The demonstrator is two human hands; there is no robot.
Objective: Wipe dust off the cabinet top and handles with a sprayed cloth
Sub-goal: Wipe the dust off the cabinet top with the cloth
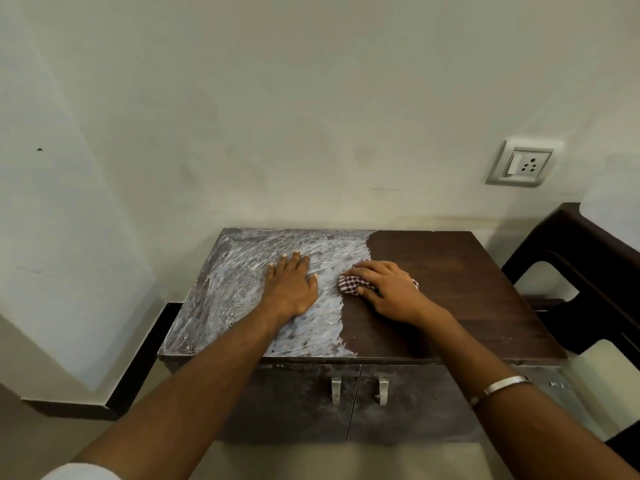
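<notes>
Right hand [388, 289] grips the checked cloth [349, 285] mid-cabinet top [450, 271]; left hand [289, 285] lies flat, fingers straight, left of it. Best overlap strokes leftward into the dust.

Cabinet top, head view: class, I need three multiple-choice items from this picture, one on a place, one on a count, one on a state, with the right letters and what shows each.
1. Where does the checked cloth lie?
A. on the floor
B. at the edge between the dusty and wiped parts of the cabinet top
C. over the wall socket

2. How many metal handles show on the cabinet doors?
A. one
B. two
C. four

3. What is the left hand doing?
A. resting flat, fingers straight, on the dusty part
B. squeezing a spray bottle
C. pulling a door open

Answers:
1 B: the right hand holds the cloth where grey dust meets clean brown wood.
2 B: a pair sits by the door seam.
3 A: palm down, holding nothing.
</notes>
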